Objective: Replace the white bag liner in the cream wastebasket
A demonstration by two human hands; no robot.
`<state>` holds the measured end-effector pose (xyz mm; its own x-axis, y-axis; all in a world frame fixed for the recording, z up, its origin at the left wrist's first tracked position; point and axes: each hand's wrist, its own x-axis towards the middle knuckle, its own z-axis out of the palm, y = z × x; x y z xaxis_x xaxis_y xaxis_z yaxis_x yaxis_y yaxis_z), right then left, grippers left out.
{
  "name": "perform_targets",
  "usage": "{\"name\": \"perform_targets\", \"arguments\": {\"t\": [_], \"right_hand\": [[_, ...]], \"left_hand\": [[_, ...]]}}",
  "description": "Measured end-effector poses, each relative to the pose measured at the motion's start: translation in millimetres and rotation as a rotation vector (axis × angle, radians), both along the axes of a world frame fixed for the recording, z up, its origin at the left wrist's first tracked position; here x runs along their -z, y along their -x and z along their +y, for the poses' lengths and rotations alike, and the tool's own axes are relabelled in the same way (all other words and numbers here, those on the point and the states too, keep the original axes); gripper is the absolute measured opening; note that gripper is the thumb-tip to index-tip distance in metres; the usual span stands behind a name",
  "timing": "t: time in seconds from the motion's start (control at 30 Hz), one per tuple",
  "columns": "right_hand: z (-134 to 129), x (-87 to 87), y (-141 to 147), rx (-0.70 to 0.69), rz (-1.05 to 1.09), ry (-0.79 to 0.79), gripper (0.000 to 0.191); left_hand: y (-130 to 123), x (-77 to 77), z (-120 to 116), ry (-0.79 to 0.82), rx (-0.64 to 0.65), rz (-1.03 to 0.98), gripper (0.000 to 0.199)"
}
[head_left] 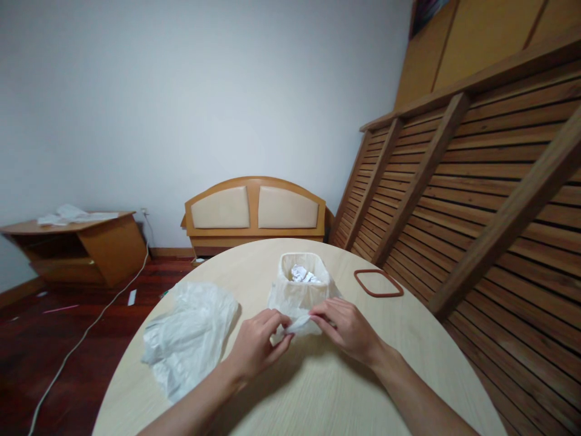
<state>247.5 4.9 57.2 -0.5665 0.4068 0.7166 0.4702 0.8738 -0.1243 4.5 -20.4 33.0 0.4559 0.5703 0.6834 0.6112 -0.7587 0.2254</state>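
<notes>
A small bin (pixel 301 297) lined with a thin whitish plastic bag stands upright on the round table, and crumpled white paper (pixel 303 274) lies inside it. The bag's edge is folded over the rim and hangs down outside. In front of the bin, my left hand (pixel 263 336) pinches the loose bag edge (pixel 297 325) between thumb and fingers. My right hand (pixel 347 327) pinches the same edge a little to the right, close to the bin's front. Another crumpled plastic bag (pixel 193 333) lies to the left of my left hand. On the right sits a brown rounded-square ring (pixel 378 283).
The pale round table (pixel 363 399) has its edge near my forearms. Beyond it stand a headboard (pixel 254 209) and a low wooden cabinet (pixel 104 248). A slatted wooden frame (pixel 490 200) leans on the right. A white cable (pixel 91 327) runs across the dark floor.
</notes>
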Motion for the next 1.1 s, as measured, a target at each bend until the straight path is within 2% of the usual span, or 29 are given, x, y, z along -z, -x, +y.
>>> {"name": "perform_targets", "arguments": {"t": [0.13,0.3,0.4,0.47,0.67,0.97,1.1], "right_hand": [[1.6,0.5,-2.6,0.028,0.03,0.052,0.017],[4.1,0.8,-9.5,0.017,0.034,0.057,0.019],[4.4,0.3,-13.2,0.006,-0.026,0.054,0.028],[4.5,-0.6,-15.0,0.013,-0.045,0.069,0.025],[6.1,-4.7,-24.2,0.06,0.016,0.122,0.02],[15.9,-2.7,-34.9,0.141,0.251,0.086,0.017],[18.7,-3.3,-35.8,0.174,0.417,0.102,0.01]], "left_hand": [[5.3,4.5,7.2,0.041,-0.047,-0.049,0.009],[9.1,4.3,12.1,0.166,-0.108,-0.217,0.013],[9.5,0.7,10.9,0.252,-0.093,-0.318,0.017],[9.9,-1.3,10.6,0.302,-0.074,-0.374,0.019],[17.3,-6.1,18.4,0.312,-0.136,-0.463,0.028],[35.1,-10.4,36.1,0.352,-0.232,-0.621,0.036],[34.9,-10.9,35.5,0.365,-0.203,-0.551,0.034]]}}
